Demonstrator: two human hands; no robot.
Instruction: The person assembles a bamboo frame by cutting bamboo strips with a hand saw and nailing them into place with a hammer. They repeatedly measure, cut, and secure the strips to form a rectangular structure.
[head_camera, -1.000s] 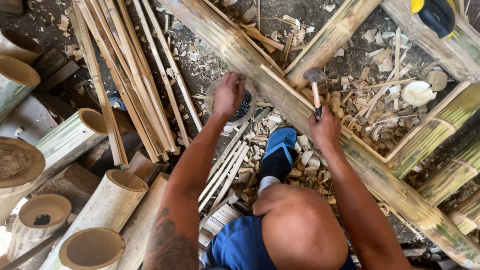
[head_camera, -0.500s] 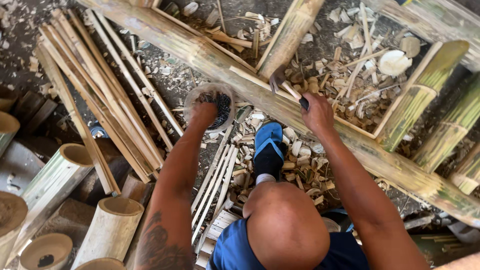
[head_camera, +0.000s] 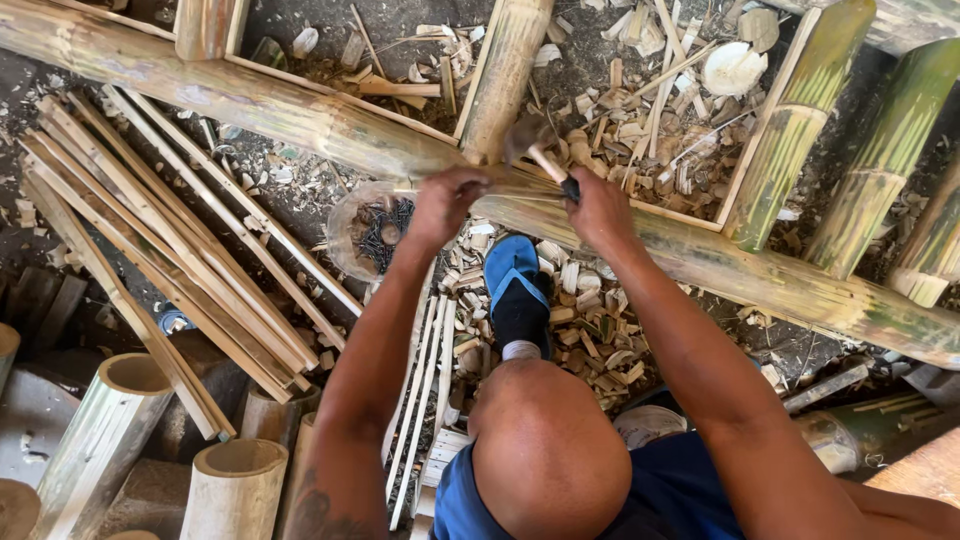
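I see my right hand (head_camera: 600, 208) clenched around the hammer (head_camera: 540, 152), my left hand (head_camera: 445, 203) pinching fingers against the long bamboo pole (head_camera: 300, 115).

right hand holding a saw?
No. The right hand grips the handle of a hammer raised over the long bamboo pole.

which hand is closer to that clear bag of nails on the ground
Left. The left hand rests on the long bamboo pole just right of and above the bag of nails. The right hand, gripping the hammer, is farther right along the pole.
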